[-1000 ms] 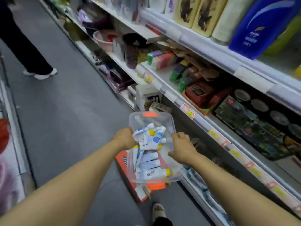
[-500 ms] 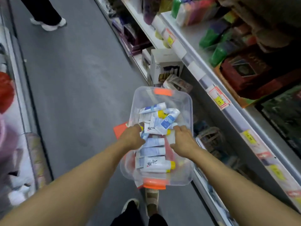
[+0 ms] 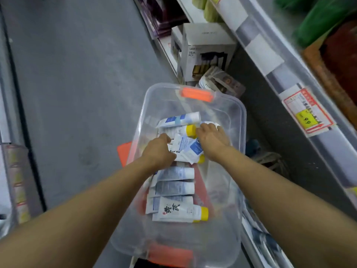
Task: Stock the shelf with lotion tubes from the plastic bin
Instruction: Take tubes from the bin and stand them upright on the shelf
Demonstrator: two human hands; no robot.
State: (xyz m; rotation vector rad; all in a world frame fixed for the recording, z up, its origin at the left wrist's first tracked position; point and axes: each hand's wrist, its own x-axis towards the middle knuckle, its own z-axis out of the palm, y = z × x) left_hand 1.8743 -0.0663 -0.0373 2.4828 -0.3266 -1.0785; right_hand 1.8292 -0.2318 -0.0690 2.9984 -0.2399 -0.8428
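Observation:
A clear plastic bin (image 3: 238, 120) with orange handles sits low in the aisle in front of me. Several white and blue lotion tubes (image 3: 173, 209), some with yellow caps, lie inside it. Both my hands reach into the bin. My left hand (image 3: 158, 149) has its fingers curled down on tubes in the middle of the pile. My right hand (image 3: 210, 139) curls over a white tube at the far right of the pile, its fingertips hiding most of it. The shelf (image 3: 286, 74) runs along the right, above the bin.
An orange lid (image 3: 123, 153) pokes out from under the bin's left side. White teapot boxes (image 3: 206, 51) and a wrapped packet (image 3: 220, 82) stand on the bottom shelf beyond the bin. A red-and-yellow price tag (image 3: 307, 115) hangs on the shelf edge. Grey aisle floor (image 3: 77, 84) spreads to the left.
The view has tipped down and closer to the bin. Both hands have moved forward from the bin's sides onto the tube pile, the right reaching farthest.

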